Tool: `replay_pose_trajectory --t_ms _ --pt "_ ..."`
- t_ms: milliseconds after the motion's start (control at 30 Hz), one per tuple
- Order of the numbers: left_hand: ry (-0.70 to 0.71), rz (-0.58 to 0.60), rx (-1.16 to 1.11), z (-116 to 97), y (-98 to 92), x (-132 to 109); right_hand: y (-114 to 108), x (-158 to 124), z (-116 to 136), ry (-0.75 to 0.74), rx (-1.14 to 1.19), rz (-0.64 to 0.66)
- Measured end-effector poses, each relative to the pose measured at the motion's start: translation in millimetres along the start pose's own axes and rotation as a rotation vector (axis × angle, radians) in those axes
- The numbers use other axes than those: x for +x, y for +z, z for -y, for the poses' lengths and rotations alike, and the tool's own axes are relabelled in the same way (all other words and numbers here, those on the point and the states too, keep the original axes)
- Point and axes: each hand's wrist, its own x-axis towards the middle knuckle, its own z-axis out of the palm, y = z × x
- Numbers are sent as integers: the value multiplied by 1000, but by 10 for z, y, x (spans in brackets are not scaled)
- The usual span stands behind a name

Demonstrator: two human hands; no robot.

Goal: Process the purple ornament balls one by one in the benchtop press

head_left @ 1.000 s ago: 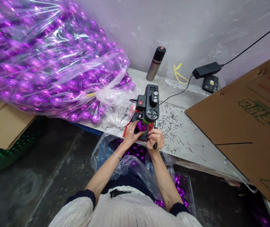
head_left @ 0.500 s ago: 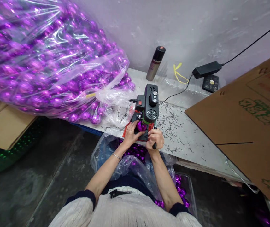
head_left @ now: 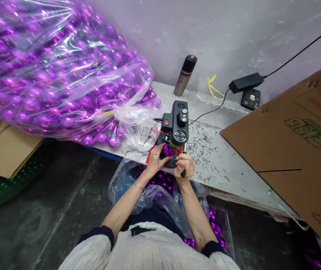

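Note:
A small black bench drill press (head_left: 179, 123) with a red switch stands on the white table. Under its head sits a shiny purple ball (head_left: 168, 150). My left hand (head_left: 157, 159) has its thumb and fingers curved around the ball's near left side, holding it on the black base. My right hand (head_left: 185, 164) is wrapped round the machine's lever (head_left: 183, 173), whose black knob end pokes out below the fist. The drill's tip is hidden by the head and the ball. In my lap lies a clear plastic bag (head_left: 126, 187) with many purple balls (head_left: 162, 182) inside.
A huge clear sack of purple balls (head_left: 65, 75) fills the left. Behind the machine stand a spray can (head_left: 185, 75), a yellow tie (head_left: 215, 89) and a black power adapter (head_left: 246, 83). Dark shavings (head_left: 205, 153) litter the table. A cardboard box (head_left: 295, 142) stands right.

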Motion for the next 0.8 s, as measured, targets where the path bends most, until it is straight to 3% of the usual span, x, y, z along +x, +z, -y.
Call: replay_pose_trajectory --t_ms 300,533,800 --pt "7 -5 6 4 3 -1 -21 76 43 -15 15 2" --pt "26 -18 -2 22 19 8 -129 501 362 215 5 -3" --pt "45 -19 -20 6 7 -10 -56 88 63 -23 -23 36"
